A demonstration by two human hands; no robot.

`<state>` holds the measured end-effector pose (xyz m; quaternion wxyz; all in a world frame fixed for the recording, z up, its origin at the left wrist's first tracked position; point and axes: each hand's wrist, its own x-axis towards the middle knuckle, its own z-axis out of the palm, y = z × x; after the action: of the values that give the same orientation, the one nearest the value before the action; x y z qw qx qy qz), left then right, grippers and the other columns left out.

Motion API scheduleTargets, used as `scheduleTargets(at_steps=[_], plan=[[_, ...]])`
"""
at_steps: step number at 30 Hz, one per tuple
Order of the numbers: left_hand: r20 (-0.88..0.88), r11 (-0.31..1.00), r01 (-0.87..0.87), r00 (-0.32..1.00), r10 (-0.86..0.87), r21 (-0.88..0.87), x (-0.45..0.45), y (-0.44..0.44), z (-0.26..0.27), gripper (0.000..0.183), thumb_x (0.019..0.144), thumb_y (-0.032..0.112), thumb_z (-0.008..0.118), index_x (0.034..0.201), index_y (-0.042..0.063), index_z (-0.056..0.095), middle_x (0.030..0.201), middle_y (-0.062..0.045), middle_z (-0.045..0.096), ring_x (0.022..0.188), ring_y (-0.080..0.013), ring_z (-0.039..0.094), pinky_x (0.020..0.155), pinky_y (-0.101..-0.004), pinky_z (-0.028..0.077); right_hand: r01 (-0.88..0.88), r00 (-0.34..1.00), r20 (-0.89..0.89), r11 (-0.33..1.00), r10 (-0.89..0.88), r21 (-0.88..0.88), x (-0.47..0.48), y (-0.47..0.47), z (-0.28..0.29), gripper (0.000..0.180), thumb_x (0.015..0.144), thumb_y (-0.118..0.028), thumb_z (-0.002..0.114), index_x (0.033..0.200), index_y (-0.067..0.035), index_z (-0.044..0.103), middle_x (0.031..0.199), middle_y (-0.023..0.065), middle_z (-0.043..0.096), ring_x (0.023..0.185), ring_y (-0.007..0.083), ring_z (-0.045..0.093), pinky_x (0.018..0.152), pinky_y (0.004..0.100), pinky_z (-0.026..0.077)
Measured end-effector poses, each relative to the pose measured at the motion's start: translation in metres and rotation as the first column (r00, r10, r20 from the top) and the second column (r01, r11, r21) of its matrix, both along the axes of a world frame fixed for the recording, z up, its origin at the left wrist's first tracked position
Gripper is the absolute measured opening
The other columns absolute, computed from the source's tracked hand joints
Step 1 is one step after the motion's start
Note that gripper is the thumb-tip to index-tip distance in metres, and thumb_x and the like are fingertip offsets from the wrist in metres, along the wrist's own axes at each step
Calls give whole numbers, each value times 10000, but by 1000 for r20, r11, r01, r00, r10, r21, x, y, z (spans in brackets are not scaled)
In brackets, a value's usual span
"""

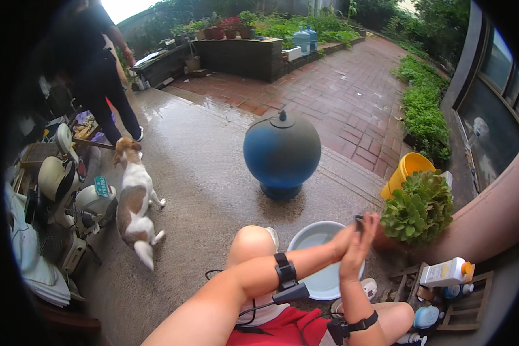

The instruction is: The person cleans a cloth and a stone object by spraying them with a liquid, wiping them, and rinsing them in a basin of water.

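My left hand and my right hand meet palm to palm above the right side of a white plastic basin of water. A small dark object shows at the fingers; what it is and which hand bears it, I cannot tell. The fingers are slightly blurred. Black straps with small devices and cables sit on both forearms. Beyond the basin stands a large round blue and grey vessel with a knobbed top.
A brown and white dog and a standing person are at left, near a scooter. A yellow bucket, a succulent plant and a wooden rack with a white bottle stand at right.
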<state>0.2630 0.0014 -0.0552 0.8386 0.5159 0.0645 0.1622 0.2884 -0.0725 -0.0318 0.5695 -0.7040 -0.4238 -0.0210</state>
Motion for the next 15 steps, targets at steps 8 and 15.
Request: scheduleTargets(at_steps=[8, 15], plan=[[-77, 826, 89, 984, -158, -557, 3, -12, 14, 552, 927, 523, 346, 1301, 126, 431, 1253, -20, 507, 1113, -156, 494, 924, -296, 401, 142, 980, -135, 988, -149, -60, 30, -14, 7, 485, 948, -275, 245, 1348, -37, 384, 1450, 122, 287, 1356, 269, 222, 1094, 434, 43], [3, 719, -78, 994, 111, -691, 21, 12, 5, 591, 922, 449, 409, 1382, 85, 335, 1331, -38, 425, 1211, -134, 382, 998, -262, 306, -163, 986, 37, 987, 163, -2, -8, -1, 11, 548, 893, -239, 399, 1363, 27, 306, 1421, 199, 300, 1343, 340, 231, 1091, 405, 159]])
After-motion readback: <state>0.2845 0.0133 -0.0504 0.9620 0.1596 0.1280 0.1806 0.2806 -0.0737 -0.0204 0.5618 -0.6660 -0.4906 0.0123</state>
